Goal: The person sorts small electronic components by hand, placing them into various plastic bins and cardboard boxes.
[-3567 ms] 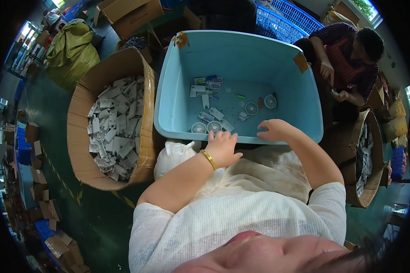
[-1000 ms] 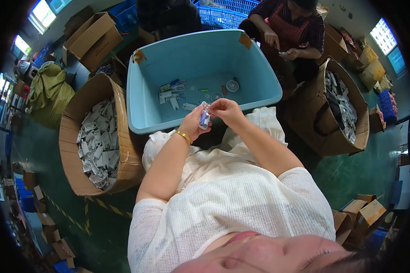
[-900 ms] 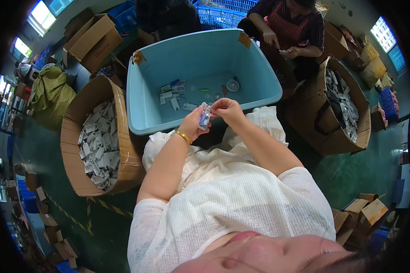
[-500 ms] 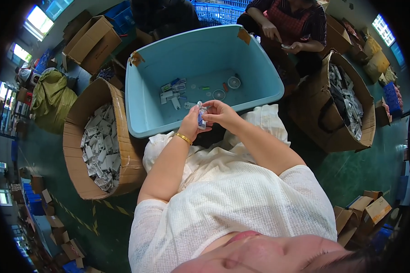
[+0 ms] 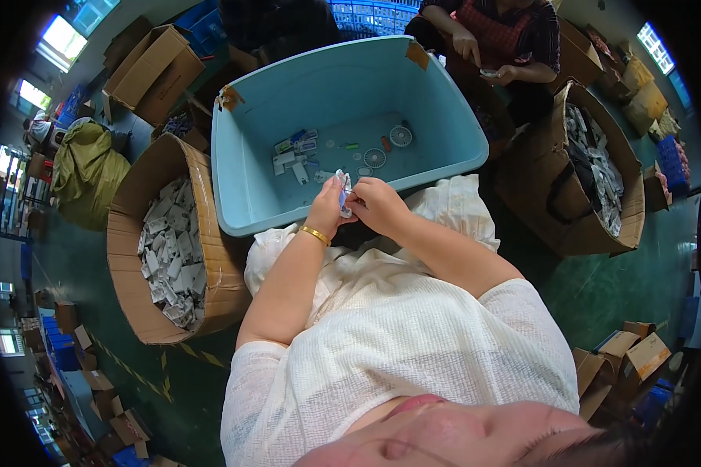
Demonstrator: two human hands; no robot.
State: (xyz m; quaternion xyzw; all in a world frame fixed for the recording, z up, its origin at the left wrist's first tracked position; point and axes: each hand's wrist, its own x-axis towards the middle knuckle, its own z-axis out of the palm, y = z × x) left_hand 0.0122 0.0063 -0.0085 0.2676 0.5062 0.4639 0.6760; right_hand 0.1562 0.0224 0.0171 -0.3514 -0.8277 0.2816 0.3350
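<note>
My left hand (image 5: 325, 208), with a gold bracelet at the wrist, holds up a small shiny clear packet (image 5: 342, 184) that shows some blue or purple. Against the packet's right side, my right hand (image 5: 377, 204) is closed with its fingertips pinched. Both hands are over the near rim of a light blue plastic tub (image 5: 245, 226). On the tub's floor lie several small white and grey plastic pieces (image 5: 294, 159), two round white grilles (image 5: 375, 158), a small green piece (image 5: 352, 146) and a red-orange one (image 5: 385, 143).
Left of the tub stands a cardboard box (image 5: 125, 268) filled with white packaged pieces. Another filled carton (image 5: 522, 194) is at the right. Across the tub, a co-worker's hands (image 5: 500, 75) handle a small white thing. A blue crate (image 5: 374, 17) stands behind.
My right hand's fingers have curled in and pinch at the packet's side. The packet has turned slightly and its shiny film shows more. The view has shifted a little.
</note>
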